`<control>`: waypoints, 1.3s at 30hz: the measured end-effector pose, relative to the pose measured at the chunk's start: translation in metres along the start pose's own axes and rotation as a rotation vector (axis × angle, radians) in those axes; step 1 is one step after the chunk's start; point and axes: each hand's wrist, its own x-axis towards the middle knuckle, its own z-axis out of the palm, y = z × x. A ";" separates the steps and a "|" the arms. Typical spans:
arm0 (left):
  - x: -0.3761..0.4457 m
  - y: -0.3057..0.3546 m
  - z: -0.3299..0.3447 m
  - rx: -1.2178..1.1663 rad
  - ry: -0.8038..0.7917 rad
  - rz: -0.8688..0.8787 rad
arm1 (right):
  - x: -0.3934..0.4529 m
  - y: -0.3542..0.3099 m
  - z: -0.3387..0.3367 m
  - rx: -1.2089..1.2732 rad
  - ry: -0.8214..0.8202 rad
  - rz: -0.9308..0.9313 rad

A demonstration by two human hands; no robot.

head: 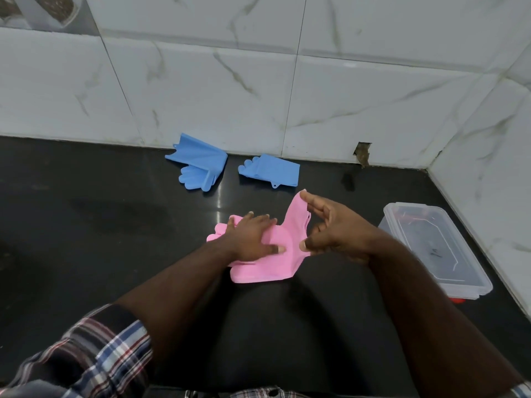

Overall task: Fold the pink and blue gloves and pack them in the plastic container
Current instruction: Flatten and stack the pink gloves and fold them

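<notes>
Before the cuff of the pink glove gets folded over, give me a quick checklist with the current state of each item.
1. Pink glove pinned flat: ok, the left hand presses on its finger end.
2. Cuff gripped: ok, the right hand lifts the cuff edge off the counter.
3. Fold path clear: ok, nothing lies on the pink glove except the hands.
4. Blue gloves out of the way: ok, both lie folded near the wall, apart from the pink one.
5. Container within reach: ok, it sits right of the right hand.
6. Container open and empty: cannot tell, the clear plastic hides whether a lid is on.
</notes>
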 end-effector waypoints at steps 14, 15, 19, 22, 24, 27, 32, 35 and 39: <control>-0.042 0.081 -0.059 -0.256 0.375 0.047 | -0.002 -0.015 0.009 -0.128 0.024 0.061; -0.043 0.083 -0.059 -0.225 0.380 0.041 | -0.002 -0.016 0.009 -0.132 0.024 0.065; -0.043 0.089 -0.060 -0.156 0.386 0.026 | -0.003 -0.018 0.010 -0.149 0.028 0.056; -0.039 0.088 -0.057 -0.186 0.353 0.008 | -0.005 -0.018 0.012 -0.165 0.043 0.061; -0.037 0.084 -0.054 -0.292 0.352 -0.008 | -0.009 -0.014 0.011 -0.119 0.050 0.059; -0.036 0.073 -0.049 -0.514 0.333 -0.034 | -0.016 0.000 0.007 -0.013 0.144 -0.001; -0.030 0.064 -0.033 -0.800 0.274 -0.071 | -0.018 0.026 0.008 0.087 0.304 0.028; -0.023 0.077 -0.024 -0.880 0.227 -0.061 | -0.021 0.040 0.009 0.205 0.318 0.023; -0.006 0.097 -0.003 -0.807 0.101 -0.003 | -0.025 0.075 -0.005 0.215 0.495 0.131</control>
